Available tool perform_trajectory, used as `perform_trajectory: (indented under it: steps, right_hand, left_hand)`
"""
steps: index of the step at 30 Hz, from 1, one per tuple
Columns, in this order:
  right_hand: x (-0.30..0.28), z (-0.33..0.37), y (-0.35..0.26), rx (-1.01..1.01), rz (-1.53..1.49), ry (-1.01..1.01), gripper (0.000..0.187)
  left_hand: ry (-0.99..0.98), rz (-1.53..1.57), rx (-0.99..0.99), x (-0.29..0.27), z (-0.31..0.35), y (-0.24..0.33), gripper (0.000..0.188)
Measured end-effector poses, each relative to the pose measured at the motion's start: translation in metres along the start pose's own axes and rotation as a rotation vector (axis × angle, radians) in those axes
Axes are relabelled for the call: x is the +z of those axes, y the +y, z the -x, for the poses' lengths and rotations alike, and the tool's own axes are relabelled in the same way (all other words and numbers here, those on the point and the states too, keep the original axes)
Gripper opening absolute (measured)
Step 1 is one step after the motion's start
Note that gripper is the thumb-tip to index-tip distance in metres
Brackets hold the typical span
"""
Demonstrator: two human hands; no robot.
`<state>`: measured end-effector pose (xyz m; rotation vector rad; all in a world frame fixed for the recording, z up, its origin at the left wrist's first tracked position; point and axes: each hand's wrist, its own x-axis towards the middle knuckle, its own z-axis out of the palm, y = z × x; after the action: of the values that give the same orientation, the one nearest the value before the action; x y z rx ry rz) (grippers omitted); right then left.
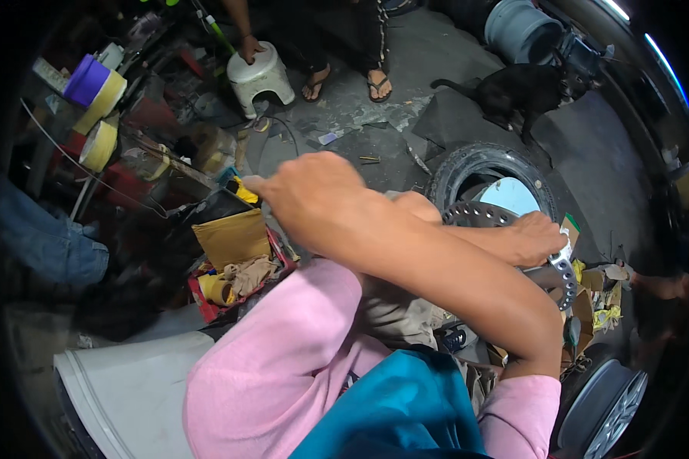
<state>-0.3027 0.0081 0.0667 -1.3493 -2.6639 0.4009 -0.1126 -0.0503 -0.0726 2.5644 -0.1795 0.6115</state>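
One perforated disc sits over the one tyre on the floor, the left hand clamped on its rim while the crossed-over right hand is fisted above a red box; one dog, one stool beyond.

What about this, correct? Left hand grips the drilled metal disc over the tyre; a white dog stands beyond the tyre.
Wrong on one point: the dog is black, not white, as the head view shows. The rest holds: the left hand grips the drilled metal disc over the tyre, and the black dog stands beyond the tyre.
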Motion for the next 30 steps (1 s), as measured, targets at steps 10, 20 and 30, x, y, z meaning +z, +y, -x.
perform_trajectory:
  steps: [10, 20, 30]
  right_hand:
    - [-0.051, 0.104, 0.082, 0.408, -0.358, 0.337, 0.062]
    - [0.055, 0.467, 0.181, 1.151, -0.115, 0.896, 0.035]
    - [0.153, 0.488, 0.134, 1.323, -0.128, 1.182, 0.023]
  left_hand:
    - [-0.026, -0.047, -0.145, 0.041, 0.01, -0.03, 0.038]
    - [0.135, 0.004, -0.043, -0.006, 0.016, -0.011, 0.013]
    - [-0.138, -0.012, -0.1, -0.01, 0.013, -0.001, 0.034]
